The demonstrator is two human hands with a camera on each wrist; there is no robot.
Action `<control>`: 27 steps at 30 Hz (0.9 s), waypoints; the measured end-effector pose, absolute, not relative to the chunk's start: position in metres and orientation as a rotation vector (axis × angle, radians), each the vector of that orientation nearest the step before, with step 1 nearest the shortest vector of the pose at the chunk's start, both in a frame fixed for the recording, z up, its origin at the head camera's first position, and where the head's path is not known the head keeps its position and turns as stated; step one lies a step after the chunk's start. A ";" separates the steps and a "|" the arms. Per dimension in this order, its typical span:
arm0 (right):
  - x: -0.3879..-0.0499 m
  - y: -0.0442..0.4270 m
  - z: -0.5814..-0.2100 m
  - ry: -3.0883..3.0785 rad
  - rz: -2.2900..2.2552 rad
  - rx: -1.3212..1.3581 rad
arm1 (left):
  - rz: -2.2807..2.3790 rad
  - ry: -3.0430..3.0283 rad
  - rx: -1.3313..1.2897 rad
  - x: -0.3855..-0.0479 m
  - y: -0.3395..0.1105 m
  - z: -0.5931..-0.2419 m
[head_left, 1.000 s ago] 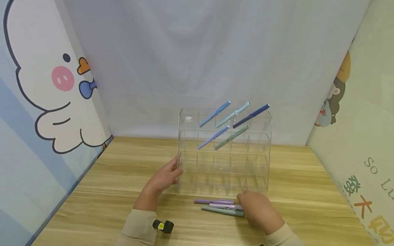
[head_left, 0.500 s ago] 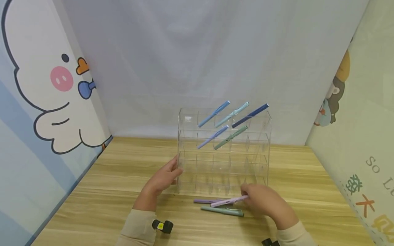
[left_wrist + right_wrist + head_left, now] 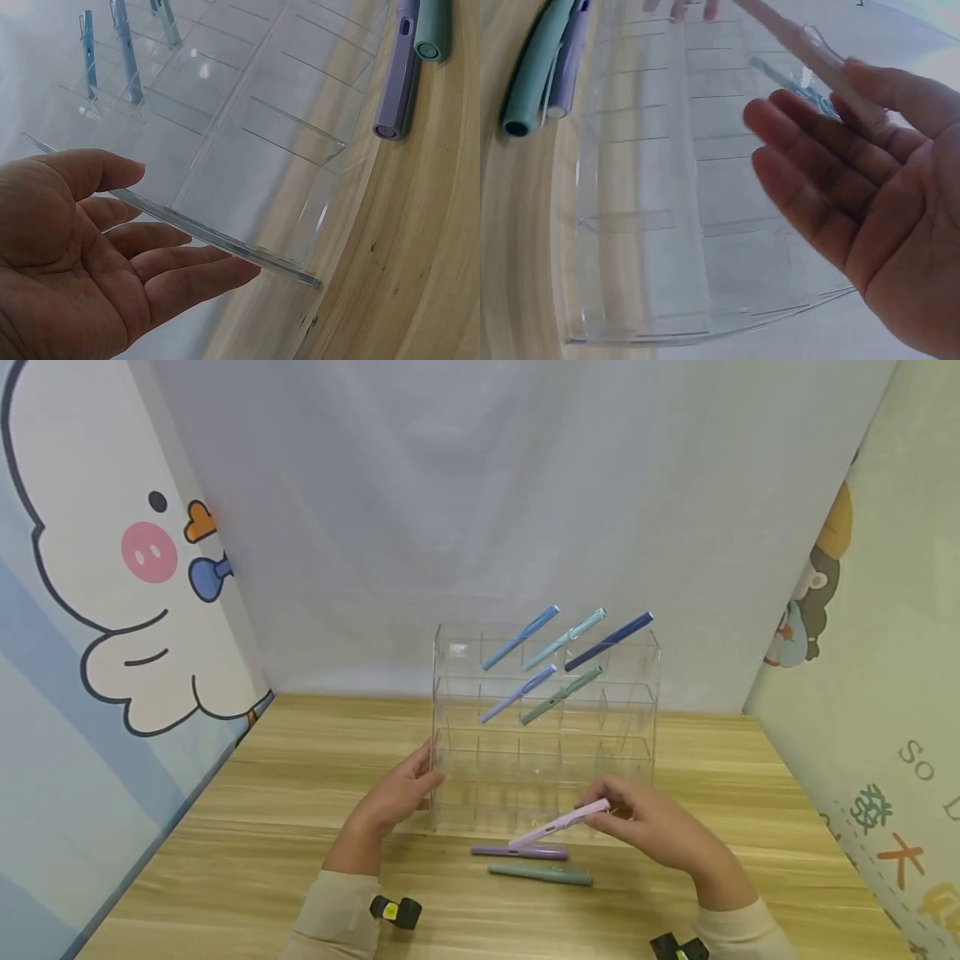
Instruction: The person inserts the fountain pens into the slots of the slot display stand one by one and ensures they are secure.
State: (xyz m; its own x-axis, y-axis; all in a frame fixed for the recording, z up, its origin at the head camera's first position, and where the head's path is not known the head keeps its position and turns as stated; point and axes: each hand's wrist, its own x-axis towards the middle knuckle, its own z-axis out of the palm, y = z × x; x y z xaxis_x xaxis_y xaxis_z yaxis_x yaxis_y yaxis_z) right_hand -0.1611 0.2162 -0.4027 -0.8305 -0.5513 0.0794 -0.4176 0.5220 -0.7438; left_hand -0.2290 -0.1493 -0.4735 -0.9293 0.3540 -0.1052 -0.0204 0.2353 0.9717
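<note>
A clear acrylic pen rack (image 3: 540, 764) with rows of compartments stands on the table. My left hand (image 3: 399, 793) rests against its left side; the straight fingers touch the outer panel, and the thumb lies over the front edge. My right hand (image 3: 645, 818) pinches a pale pink pen (image 3: 558, 824) between thumb and fingers, tilted before the lower right of the rack. Below it lie a purple pen (image 3: 525, 852) and a green pen (image 3: 540, 874). Whether the pink pen's lower end touches the purple one, I cannot tell.
The rack's top row holds a blue pen (image 3: 521, 637), a light teal pen (image 3: 566, 639) and a navy pen (image 3: 609, 642). A lavender pen (image 3: 517, 694) and a grey-green pen (image 3: 562, 695) slant in the row below. A pale curtain (image 3: 495, 510) hangs behind.
My right hand has lifted the pink pen off the other pens, moving up and slightly right and tilting it. The left hand and the rack have stayed in place.
</note>
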 end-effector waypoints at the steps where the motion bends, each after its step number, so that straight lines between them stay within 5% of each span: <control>1: -0.161 0.217 -0.402 2.561 -1.265 -0.859 | 1.746 2.208 0.308 -0.229 -0.149 -0.474; 13: -0.161 0.231 -0.393 2.154 -1.803 -1.043 | 1.727 2.215 0.294 -0.232 -0.150 -0.477; 27: -0.176 0.235 -0.396 2.328 -2.049 -0.887 | 1.728 2.202 0.290 -0.230 -0.150 -0.474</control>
